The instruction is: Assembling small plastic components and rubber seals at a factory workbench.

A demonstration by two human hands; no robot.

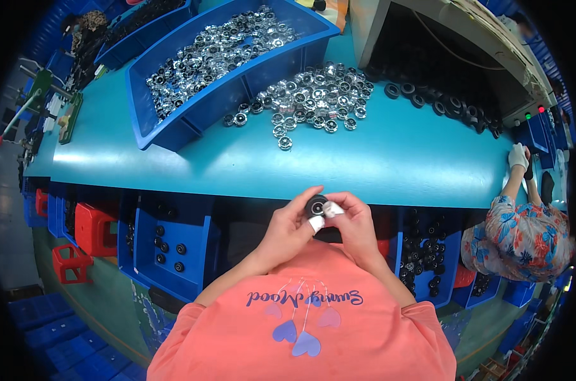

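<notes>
In front of my chest, just off the near edge of the table, a small black wheel (314, 206) with a shiny ring round its centre is held up between both hands. My left hand (289, 226) grips it from the left, fingers behind and thumb in front. From the other side my right hand (356, 223) closes on the same wheel, its fingertips against the face. White wraps cover the tips of some of my digits. Farther out on the turquoise table (237, 166) lies a loose pile of clear and silver wheel hubs (316, 98).
A large blue bin (219, 95) full of hubs stands at the far left. Black rubber rings (453, 106) lie before a grey machine (389, 38). Below the table are blue bins (202, 244) with black wheels and red stools (96, 228). A co-worker (526, 235) sits at right.
</notes>
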